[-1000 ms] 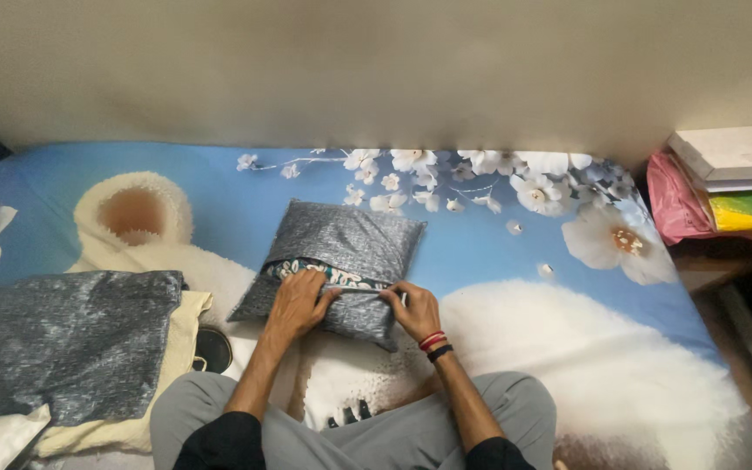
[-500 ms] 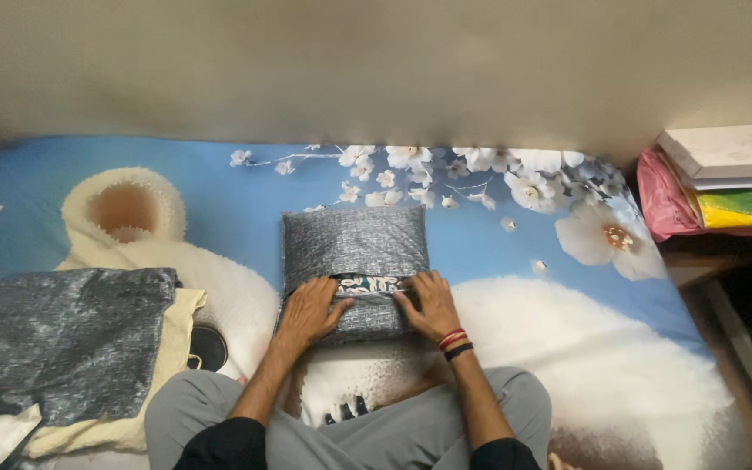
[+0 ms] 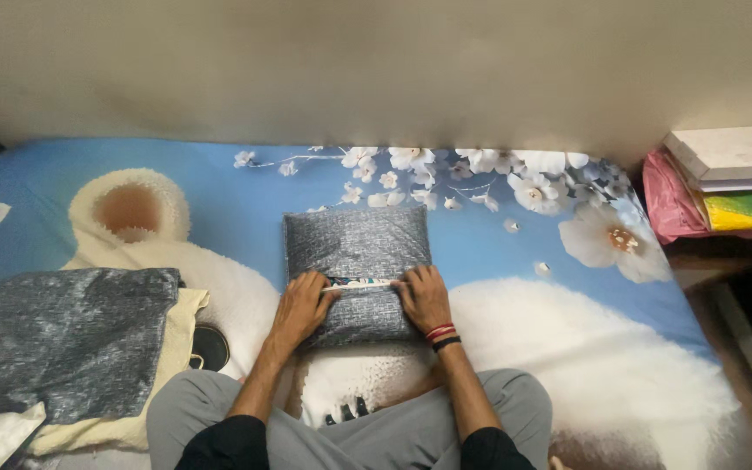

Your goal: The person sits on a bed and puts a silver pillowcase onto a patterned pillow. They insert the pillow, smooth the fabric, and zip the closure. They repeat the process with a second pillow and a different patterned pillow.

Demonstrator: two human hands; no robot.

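Observation:
A small grey cushion in a shiny woven cover [image 3: 357,245] lies square on the printed blue bedsheet [image 3: 498,261] in front of me. My left hand [image 3: 303,305] and my right hand [image 3: 424,296] both press on its near half, fingers curled at the cover's slit, where a strip of patterned inner pillow [image 3: 360,283] shows. Red and black bands circle my right wrist. I sit cross-legged in grey trousers just behind the cushion.
A folded grey cover [image 3: 58,335] lies on a cream pillow [image 3: 180,326] at my left, with a dark round object [image 3: 211,346] beside it. A pink bag [image 3: 668,204] and stacked white boxes [image 3: 733,157] sit at the right. A beige wall runs along the back.
The cushion has turned from a tilted position to lie square. Both hands have drawn the cover's opening narrower over the patterned inner pillow.

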